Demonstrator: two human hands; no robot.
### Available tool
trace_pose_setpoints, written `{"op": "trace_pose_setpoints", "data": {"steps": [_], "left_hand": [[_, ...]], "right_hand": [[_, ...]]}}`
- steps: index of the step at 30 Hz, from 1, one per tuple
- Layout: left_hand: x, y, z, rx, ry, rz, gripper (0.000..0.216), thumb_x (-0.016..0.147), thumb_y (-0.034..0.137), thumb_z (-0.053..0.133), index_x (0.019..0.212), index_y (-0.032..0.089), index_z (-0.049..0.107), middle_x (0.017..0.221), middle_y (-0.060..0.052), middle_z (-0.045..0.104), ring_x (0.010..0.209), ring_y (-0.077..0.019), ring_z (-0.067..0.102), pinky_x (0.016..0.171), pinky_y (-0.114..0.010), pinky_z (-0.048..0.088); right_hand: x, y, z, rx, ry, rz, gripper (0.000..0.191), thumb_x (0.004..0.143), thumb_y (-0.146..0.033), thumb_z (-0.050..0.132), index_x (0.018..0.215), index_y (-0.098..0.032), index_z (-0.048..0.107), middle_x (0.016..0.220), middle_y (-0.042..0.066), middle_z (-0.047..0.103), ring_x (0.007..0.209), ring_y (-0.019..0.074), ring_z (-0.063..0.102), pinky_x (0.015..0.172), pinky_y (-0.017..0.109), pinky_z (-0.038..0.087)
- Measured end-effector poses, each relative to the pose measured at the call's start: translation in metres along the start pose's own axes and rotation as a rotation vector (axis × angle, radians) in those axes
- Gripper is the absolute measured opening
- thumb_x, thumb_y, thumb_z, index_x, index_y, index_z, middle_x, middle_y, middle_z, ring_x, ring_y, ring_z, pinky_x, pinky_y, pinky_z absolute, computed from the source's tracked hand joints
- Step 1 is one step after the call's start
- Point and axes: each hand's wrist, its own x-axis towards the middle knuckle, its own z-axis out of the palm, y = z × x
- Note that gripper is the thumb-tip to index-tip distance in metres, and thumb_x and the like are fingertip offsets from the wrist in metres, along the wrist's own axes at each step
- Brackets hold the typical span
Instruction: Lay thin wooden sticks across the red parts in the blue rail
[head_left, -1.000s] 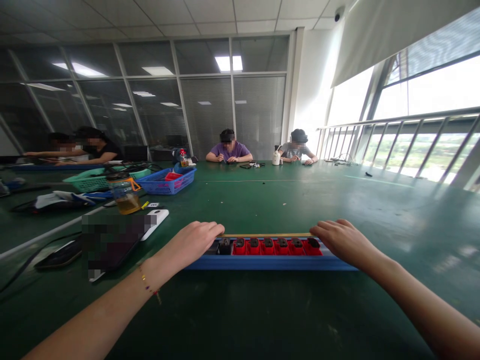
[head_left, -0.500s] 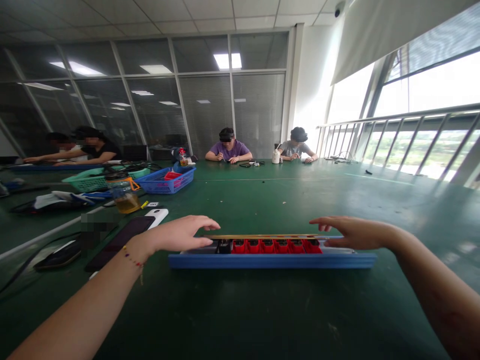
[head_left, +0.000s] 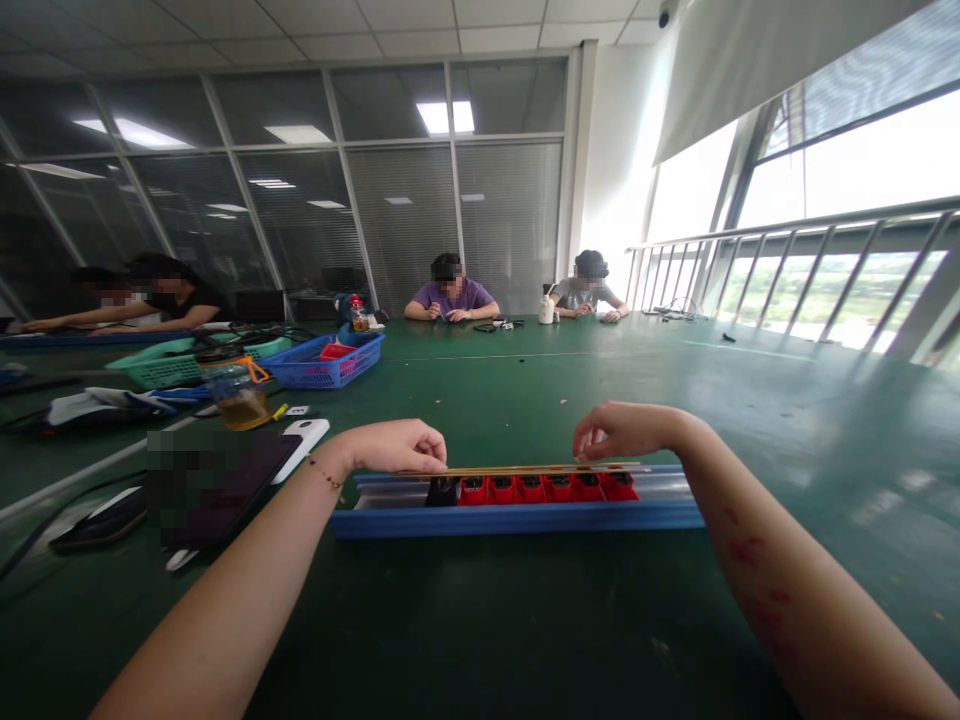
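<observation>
A long blue-sided channel lies across the table in front of me, its inner surface silvery. Inside it stand a row of several red box-like parts with dark pieces in them and a black block at their left end. Thin tan strips run lengthwise above the channel's far side. My left hand is closed, thumb and fingers pinched at the strips' left part. My right hand is bent down with curled fingers over their right part; its fingertips are partly hidden, so its contact is unclear.
On the left are a phone-like dark slab, a jar of amber liquid, a blue basket and a green basket. Co-workers sit at the far edge, one in a purple shirt. A white bottle stands between two of them.
Both hands have gone from spread fingers to curled ones. The right hand has shifted inward to the left and lifted at the wrist. The view has turned slightly.
</observation>
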Motion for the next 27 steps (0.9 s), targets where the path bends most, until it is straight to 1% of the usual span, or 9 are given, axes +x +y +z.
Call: {"op": "trace_pose_setpoints", "data": {"steps": [6, 9, 12, 15, 20, 23, 27], "left_hand": [[-0.001, 0.0, 0.001, 0.054, 0.057, -0.024, 0.033, 0.071, 0.048, 0.054, 0.084, 0.019, 0.061, 0.078, 0.0, 0.064, 0.069, -0.0138, 0.055, 0.057, -0.021, 0.041], [-0.002, 0.001, 0.0, 0.091, 0.094, -0.018, 0.032, 0.072, 0.048, 0.052, 0.081, 0.019, 0.061, 0.075, 0.0, 0.063, 0.067, -0.0137, 0.055, 0.055, -0.021, 0.039], [-0.006, 0.006, -0.002, 0.132, 0.143, -0.006, 0.031, 0.073, 0.048, 0.051, 0.081, 0.02, 0.062, 0.076, 0.0, 0.063, 0.067, -0.0139, 0.055, 0.056, -0.021, 0.039], [-0.011, 0.015, -0.005, 0.2, 0.236, -0.009, 0.031, 0.073, 0.048, 0.05, 0.079, 0.021, 0.063, 0.075, 0.0, 0.063, 0.066, -0.0137, 0.055, 0.057, -0.021, 0.037], [-0.022, 0.025, -0.009, 0.337, 0.405, -0.037, 0.032, 0.073, 0.049, 0.049, 0.074, 0.021, 0.064, 0.065, 0.001, 0.06, 0.059, -0.0133, 0.052, 0.052, -0.022, 0.032], [-0.03, 0.023, -0.015, 0.379, 0.476, -0.061, 0.031, 0.073, 0.048, 0.049, 0.075, 0.021, 0.063, 0.067, 0.001, 0.06, 0.06, -0.0133, 0.053, 0.052, -0.021, 0.032], [-0.043, 0.014, -0.026, 0.442, 0.551, -0.084, 0.03, 0.072, 0.048, 0.05, 0.078, 0.022, 0.064, 0.07, 0.002, 0.062, 0.062, -0.0132, 0.053, 0.055, -0.021, 0.034]], "right_hand": [[0.0, -0.007, 0.007, -0.039, -0.02, 0.044, 0.029, 0.074, -0.039, 0.054, 0.092, -0.02, 0.067, 0.086, 0.003, 0.068, 0.076, 0.0183, 0.062, 0.064, 0.025, 0.045], [0.001, -0.007, 0.009, -0.05, -0.013, 0.046, 0.029, 0.074, -0.04, 0.054, 0.092, -0.02, 0.066, 0.086, 0.004, 0.068, 0.076, 0.0184, 0.062, 0.063, 0.025, 0.045], [0.001, -0.007, 0.011, -0.059, -0.01, 0.042, 0.029, 0.074, -0.04, 0.053, 0.092, -0.021, 0.066, 0.087, 0.004, 0.068, 0.075, 0.0181, 0.062, 0.063, 0.024, 0.045], [0.001, -0.006, 0.011, -0.062, -0.01, 0.04, 0.029, 0.074, -0.039, 0.053, 0.093, -0.021, 0.065, 0.086, 0.004, 0.068, 0.075, 0.0178, 0.062, 0.063, 0.024, 0.045], [0.001, -0.004, 0.012, -0.058, -0.014, 0.054, 0.03, 0.074, -0.039, 0.053, 0.095, -0.022, 0.065, 0.087, 0.003, 0.068, 0.076, 0.0179, 0.062, 0.063, 0.024, 0.045], [0.0, -0.003, 0.011, -0.064, -0.009, 0.065, 0.033, 0.074, -0.043, 0.053, 0.097, -0.022, 0.064, 0.088, 0.003, 0.068, 0.077, 0.0185, 0.061, 0.063, 0.025, 0.045], [-0.002, -0.002, 0.011, -0.046, -0.011, 0.073, 0.037, 0.073, -0.046, 0.054, 0.098, -0.022, 0.063, 0.089, 0.004, 0.067, 0.077, 0.0187, 0.061, 0.063, 0.025, 0.045]]}}
